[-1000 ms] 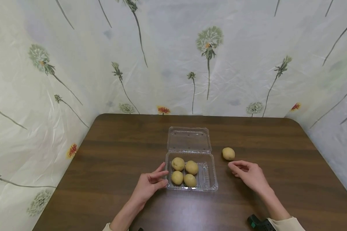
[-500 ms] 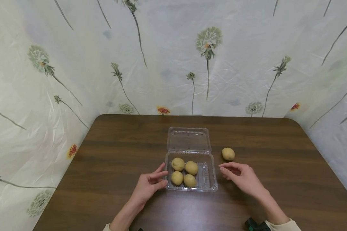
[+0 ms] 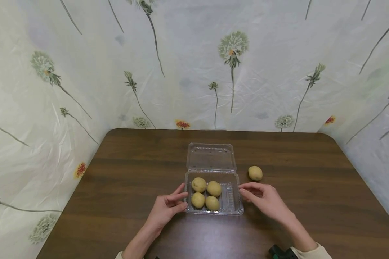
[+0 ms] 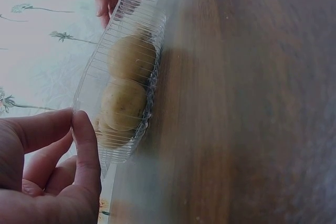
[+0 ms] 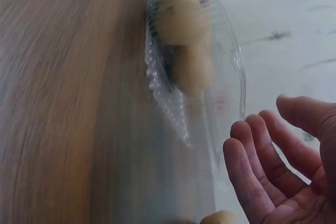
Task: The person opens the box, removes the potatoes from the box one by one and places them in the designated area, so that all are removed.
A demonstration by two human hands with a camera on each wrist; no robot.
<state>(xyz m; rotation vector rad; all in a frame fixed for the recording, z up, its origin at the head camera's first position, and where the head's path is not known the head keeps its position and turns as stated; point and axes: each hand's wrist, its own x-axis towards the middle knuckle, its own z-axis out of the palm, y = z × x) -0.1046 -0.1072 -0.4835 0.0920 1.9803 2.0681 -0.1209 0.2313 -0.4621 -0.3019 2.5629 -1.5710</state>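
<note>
A clear plastic clamshell container (image 3: 227, 201) stands on the table with its lid (image 3: 210, 157) laid back behind it. Several potatoes (image 3: 214, 188) sit in its left part. My left hand (image 3: 168, 207) pinches the left rim between thumb and fingertips, as the left wrist view shows at close range. At the right rim is my right hand (image 3: 267, 201), fingers loosely bent with a gap between thumb and fingers (image 5: 252, 166); whether they touch the rim I cannot tell. A single potato (image 3: 255, 173) lies on the table behind the right hand, outside the container.
The brown wooden table (image 3: 133, 162) reaches back to a wall covering (image 3: 188, 72) printed with dandelions. A black device (image 3: 282, 253) is strapped at my right wrist, beside the cream sleeve (image 3: 312, 253).
My right hand has moved left, from near the loose potato to the container's right rim. The left hand and the potatoes have stayed in place.
</note>
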